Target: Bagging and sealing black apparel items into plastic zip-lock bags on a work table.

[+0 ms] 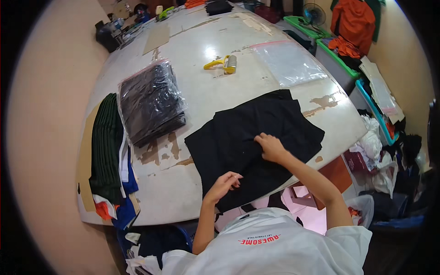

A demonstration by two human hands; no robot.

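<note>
One big, worn white table (197, 87) carries the flat black fabric garment (238, 133) near-edge, I'd guess for two-handed reach. Right hand (270, 147): bent fingers on the garment, probably steadying it, pinch or not I can't tell; left hand (223, 185): half-open over it. Yellow-handled grey roller (230, 64) sits beyond, likely parked out of the way.

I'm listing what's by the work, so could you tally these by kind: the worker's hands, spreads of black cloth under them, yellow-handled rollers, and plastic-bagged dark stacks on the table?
Hands, left hand and right hand: 2
Spread of black cloth: 1
Yellow-handled roller: 1
Plastic-bagged dark stack: 1
Total: 5
</note>
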